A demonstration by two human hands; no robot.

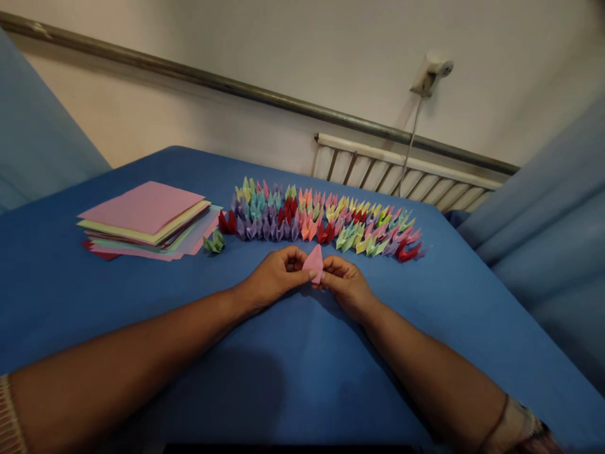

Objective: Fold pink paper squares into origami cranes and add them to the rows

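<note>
Practically closed, left grip (pixel 278 271) and right grip (pixel 348 285) on pink folded paper (pixel 312 261).

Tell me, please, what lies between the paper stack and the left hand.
In the head view, a green folded paper, then blue tabletop before the left hand.

The folded piece (pixel 314 261) looks smooth, matt paper, the table cover (pixel 302 353) matt cloth, the rail (pixel 265 96) dull metal.

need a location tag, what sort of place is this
Indoors, probably a room used for paper crafting: a radiator is by the wall, and a paper stack and rows of folded paper figures sit on the blue-covered table. Home or workplace, I can't tell.
</note>
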